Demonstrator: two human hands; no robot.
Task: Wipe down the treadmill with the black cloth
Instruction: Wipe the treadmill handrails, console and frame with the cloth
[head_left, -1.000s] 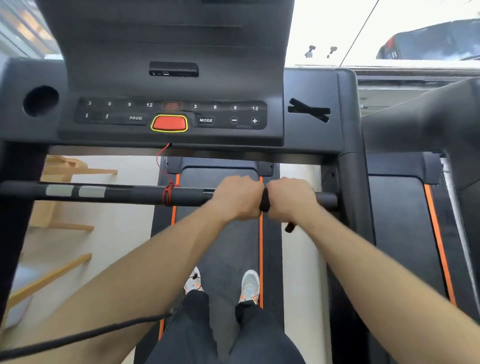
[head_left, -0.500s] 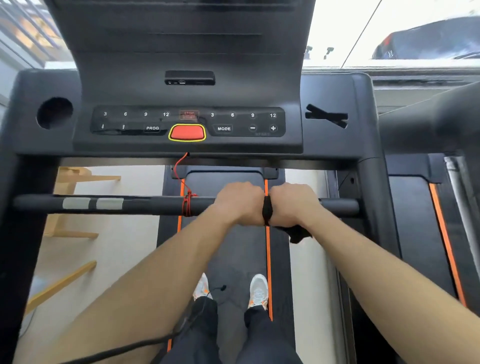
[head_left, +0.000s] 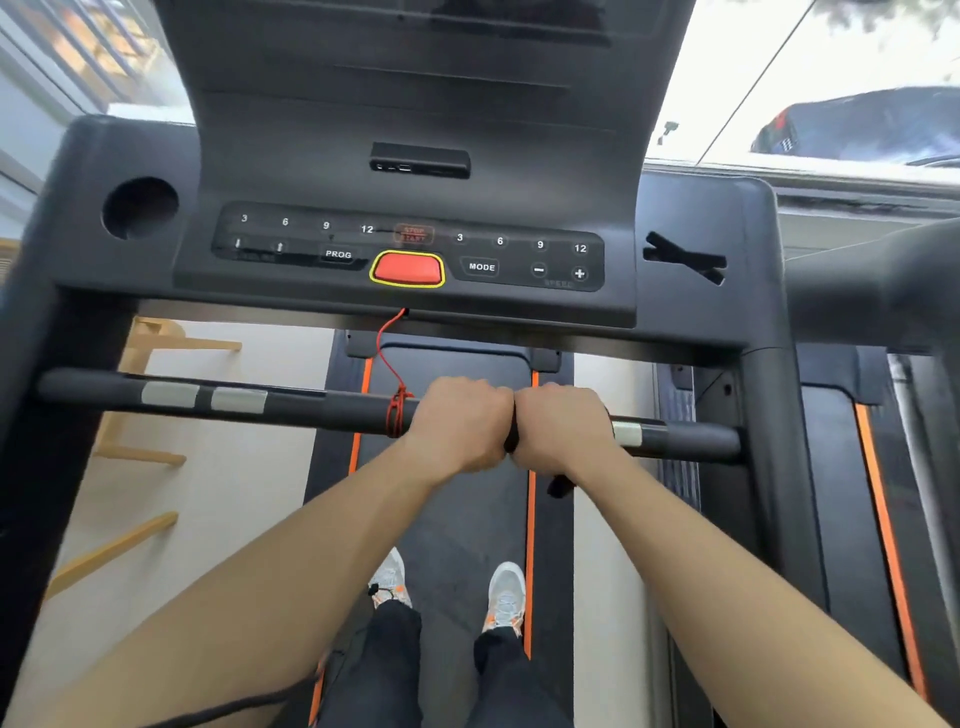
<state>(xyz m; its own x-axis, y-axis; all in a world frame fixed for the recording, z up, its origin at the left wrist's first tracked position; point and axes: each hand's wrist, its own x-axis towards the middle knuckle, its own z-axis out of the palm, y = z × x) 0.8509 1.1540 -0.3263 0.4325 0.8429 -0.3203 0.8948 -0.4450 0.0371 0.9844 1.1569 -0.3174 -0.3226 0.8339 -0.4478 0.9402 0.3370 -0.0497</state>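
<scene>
Black trousers (head_left: 395, 670): seen at the lower edge, above two pale shoes (head_left: 506, 592) with orange trim, which are planted on the belt.

Belt (head_left: 452, 519): dark grey, edged by orange stripes; part of the treadmill (head_left: 763, 415).

Left hand (head_left: 457, 423): fingers are curled fully round the handlebar (head_left: 311, 408), knuckles upward, just right of a red cord (head_left: 397, 415) that is wound about the bar. Whether cloth lies under this palm cannot be told.

Right hand (head_left: 558, 426): closed in a fist round the bar, touching the left hand. The black cloth (head_left: 511, 434) is gripped here. It is seen as a dark sliver wrapped on the bar between the two fists, with a short tail hanging below the right wrist.

Silver plates (head_left: 169, 395): two are set into the bar's left part; another is seen just beside the right hand.

Console (head_left: 410, 208): dark, tilted toward the viewer. A red button (head_left: 408, 268) with a yellow rim is centred, flanked by keys marked PROG and MODE, with numbers 3, 6, 9, 12 on each side. The red cord is led up to its underside.

Cup recess (head_left: 139, 207): round, at the console's left.

Wooden frame (head_left: 156, 338): on pale floor to the left.

Second treadmill (head_left: 857, 467): alongside on the right.

Dark car (head_left: 857, 124): beyond the window, far right.
</scene>
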